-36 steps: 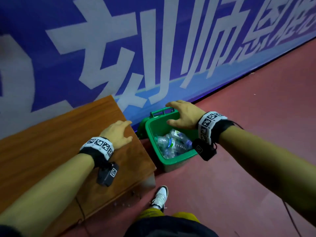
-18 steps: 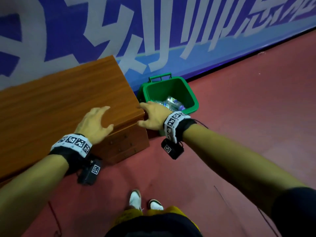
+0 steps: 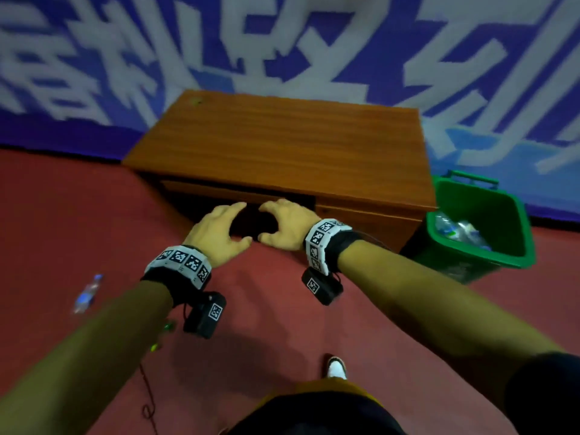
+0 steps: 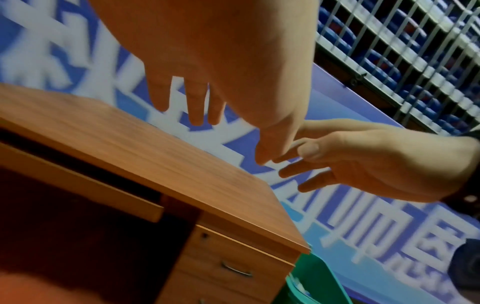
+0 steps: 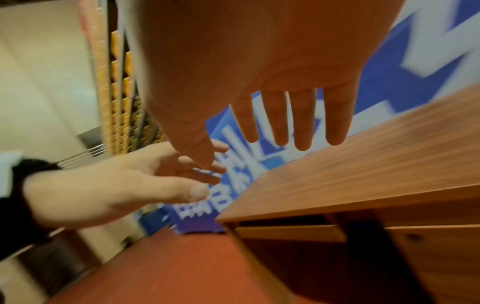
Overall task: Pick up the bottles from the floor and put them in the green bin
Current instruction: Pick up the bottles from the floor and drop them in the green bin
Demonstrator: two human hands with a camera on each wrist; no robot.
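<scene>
Bottle (image 3: 87, 292), loose: one, clear plastic with a blue cap, lying on the red floor (image 3: 78, 215) at far left, well apart from the bin; blurred.

Left hand (image 3: 216, 233): one, empty. Grip wide, fingers spread and nearly straight, thumb pointing toward the other hand. One marker-patterned wristband and one black camera unit hang at the wrist.

Right hand (image 3: 287, 224): one, empty. Grip wide, fingers extended and slightly bent, thumb tip near the left thumb but apart from it. Same band and camera unit at the wrist. Both hands are held in the air in front of the counter's dark knee opening.

Counter (image 3: 282, 142): one, brown wood, set against the blue-and-white lettered wall; its top is bare wood. At least one drawer with a metal handle on its right side.

Green bin (image 3: 502, 262): one, open, standing on the floor just beside the counter's right end. Several clear bottles (image 3: 458, 230) lie inside; exact count unreadable.

Shoe (image 3: 336, 368): one white, at bottom centre.
</scene>
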